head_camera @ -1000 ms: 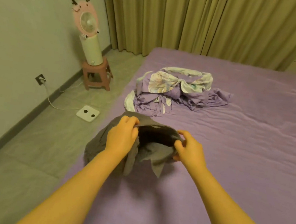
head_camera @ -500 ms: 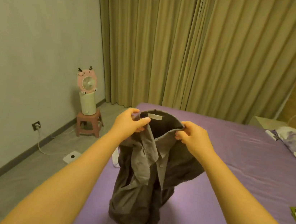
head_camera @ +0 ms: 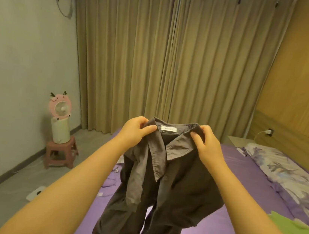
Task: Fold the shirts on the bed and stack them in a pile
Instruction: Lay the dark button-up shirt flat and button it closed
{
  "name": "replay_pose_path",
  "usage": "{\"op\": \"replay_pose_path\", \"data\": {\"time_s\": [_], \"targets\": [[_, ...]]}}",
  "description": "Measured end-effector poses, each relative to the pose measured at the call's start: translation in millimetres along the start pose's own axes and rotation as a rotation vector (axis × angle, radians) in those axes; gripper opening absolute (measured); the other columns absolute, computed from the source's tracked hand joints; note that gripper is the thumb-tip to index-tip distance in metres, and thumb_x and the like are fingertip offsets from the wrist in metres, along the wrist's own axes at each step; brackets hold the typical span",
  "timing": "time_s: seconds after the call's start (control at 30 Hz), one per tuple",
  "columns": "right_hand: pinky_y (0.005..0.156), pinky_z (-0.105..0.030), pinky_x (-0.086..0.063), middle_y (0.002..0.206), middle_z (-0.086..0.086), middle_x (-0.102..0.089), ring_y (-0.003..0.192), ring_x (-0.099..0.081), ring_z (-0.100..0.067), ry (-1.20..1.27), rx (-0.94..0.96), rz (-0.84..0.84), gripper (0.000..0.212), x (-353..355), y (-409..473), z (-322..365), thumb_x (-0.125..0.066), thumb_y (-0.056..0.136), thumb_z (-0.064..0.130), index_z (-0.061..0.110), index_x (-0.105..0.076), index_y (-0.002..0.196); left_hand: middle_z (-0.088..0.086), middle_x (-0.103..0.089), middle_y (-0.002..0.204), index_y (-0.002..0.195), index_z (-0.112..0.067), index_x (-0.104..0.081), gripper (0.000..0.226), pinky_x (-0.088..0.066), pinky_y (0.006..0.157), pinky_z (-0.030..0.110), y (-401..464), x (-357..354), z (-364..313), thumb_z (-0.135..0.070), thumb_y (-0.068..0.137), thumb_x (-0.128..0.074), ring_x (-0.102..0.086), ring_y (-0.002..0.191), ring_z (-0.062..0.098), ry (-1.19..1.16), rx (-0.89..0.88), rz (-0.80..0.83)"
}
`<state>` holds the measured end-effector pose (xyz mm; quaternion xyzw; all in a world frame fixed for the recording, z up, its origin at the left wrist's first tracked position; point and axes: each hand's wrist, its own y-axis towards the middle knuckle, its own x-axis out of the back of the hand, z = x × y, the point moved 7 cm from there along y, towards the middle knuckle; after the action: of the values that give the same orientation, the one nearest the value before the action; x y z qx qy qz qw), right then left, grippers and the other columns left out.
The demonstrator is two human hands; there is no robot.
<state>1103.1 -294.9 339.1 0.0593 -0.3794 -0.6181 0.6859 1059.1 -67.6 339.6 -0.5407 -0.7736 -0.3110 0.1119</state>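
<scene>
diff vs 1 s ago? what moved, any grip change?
The grey shirt went up: a second ago it lay bunched on the bed, now it hangs open in the air by its collar. The left hand and right hand rose with it and moved slightly apart. The camera tilted up too. Unchanged: both hands keep their grip on the collar, nothing let go.
</scene>
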Motion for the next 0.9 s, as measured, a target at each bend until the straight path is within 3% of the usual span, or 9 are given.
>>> {"op": "replay_pose_path", "data": {"time_s": [0.2, 0.27, 0.37, 0.4, 0.5, 0.6, 0.67, 0.8, 0.9], "targets": [[0.072, -0.006, -0.043, 0.103, 0.020, -0.059, 0.095, -0.055, 0.006, 0.043, 0.005, 0.059, 0.032, 17.8, -18.1, 24.2, -0.071, 0.083, 0.027, 0.028, -0.054, 0.109, 0.006, -0.055, 0.078, 0.098, 0.000, -0.060, 0.037, -0.041, 0.065, 0.027, -15.3, -7.4, -16.2, -0.036, 0.090, -0.059, -0.050, 0.071, 0.016, -0.087, -0.024, 0.133], [0.076, -0.013, -0.048, 0.103, 0.014, -0.063, 0.095, -0.059, 0.001, 0.074, -0.035, 0.085, 0.030, 18.1, -23.5, 25.3, -0.072, 0.081, 0.026, 0.024, -0.059, 0.108, 0.007, -0.054, 0.079, 0.098, 0.001, -0.059, 0.039, -0.041, 0.065, 0.028, -22.0, -6.8, -16.2, -0.038, 0.090, -0.058, -0.050, 0.071, 0.016, -0.099, -0.037, 0.167], [0.078, -0.036, -0.052, 0.093, 0.000, -0.068, 0.089, -0.063, -0.017, -0.007, -0.044, 0.044, 0.020, 25.1, -31.9, 29.7, -0.071, 0.082, 0.029, 0.017, -0.065, 0.096, 0.004, -0.054, 0.076, 0.095, 0.000, -0.059, 0.041, -0.040, 0.065, 0.027, -28.3, -0.5, -11.5, -0.040, 0.091, -0.057, -0.049, 0.069, 0.014, -0.104, -0.046, 0.157], [0.077, -0.036, -0.052, 0.091, -0.001, -0.068, 0.088, -0.063, -0.017, -0.007, -0.057, 0.036, 0.020, 26.6, -35.8, 30.8, -0.071, 0.081, 0.030, 0.016, -0.065, 0.094, 0.002, -0.054, 0.075, 0.094, 0.000, -0.059, 0.040, -0.040, 0.065, 0.026, -30.8, 1.5, -11.3, -0.040, 0.091, -0.057, -0.049, 0.068, 0.013, -0.110, -0.048, 0.158], [0.071, -0.015, -0.050, 0.098, 0.010, -0.065, 0.091, -0.061, -0.003, 0.101, -0.143, 0.099, 0.029, 20.7, -49.7, 37.8, -0.073, 0.079, 0.033, 0.022, -0.061, 0.102, 0.002, -0.055, 0.075, 0.090, -0.003, -0.062, 0.035, -0.041, 0.063, 0.023, -38.1, -0.2, -17.0, -0.038, 0.088, -0.062, -0.051, 0.068, 0.012, -0.172, -0.064, 0.224], [0.079, -0.012, -0.044, 0.114, 0.023, -0.058, 0.106, -0.052, 0.006, 0.106, -0.178, 0.192, 0.047, 8.2, -58.9, 48.6, -0.073, 0.076, 0.039, 0.038, -0.055, 0.118, -0.002, -0.061, 0.074, 0.081, -0.016, -0.063, 0.018, -0.046, 0.060, 0.018, -49.7, -9.4, -28.1, -0.033, 0.086, -0.067, -0.058, 0.068, 0.009, -0.280, -0.064, 0.335], [0.078, -0.009, -0.043, 0.116, 0.027, -0.054, 0.105, -0.049, 0.008, 0.061, -0.183, 0.214, 0.054, 2.0, -64.2, 54.9, -0.073, 0.076, 0.040, 0.040, -0.051, 0.125, 0.000, -0.067, 0.079, 0.083, -0.019, -0.064, 0.015, -0.052, 0.066, 0.024, -56.7, -17.7, -32.3, -0.033, 0.085, -0.068, -0.064, 0.075, 0.013, -0.300, -0.066, 0.396], [0.088, -0.022, -0.042, 0.114, 0.012, -0.059, 0.108, -0.053, -0.006, -0.137, -0.165, 0.023, 0.042, 18.8, -70.5, 53.0, -0.073, 0.078, 0.036, 0.026, -0.060, 0.117, 0.004, -0.069, 0.086, 0.090, -0.017, -0.065, 0.019, -0.054, 0.079, 0.040, -58.1, -21.8, -31.5, -0.036, 0.087, -0.065, -0.066, 0.085, 0.022, -0.264, -0.146, 0.321], [0.067, -0.027, -0.041, 0.083, 0.004, -0.059, 0.078, -0.053, -0.013, -0.308, -0.186, -0.143, 0.032, 46.9, -83.6, 47.0, -0.070, 0.079, 0.042, 0.013, -0.062, 0.090, 0.007, -0.064, 0.089, 0.095, -0.010, -0.060, 0.030, -0.049, 0.076, 0.039, -57.9, -19.5, -26.3, -0.039, 0.092, -0.055, -0.060, 0.084, 0.023, -0.085, -0.228, 0.194]]}}
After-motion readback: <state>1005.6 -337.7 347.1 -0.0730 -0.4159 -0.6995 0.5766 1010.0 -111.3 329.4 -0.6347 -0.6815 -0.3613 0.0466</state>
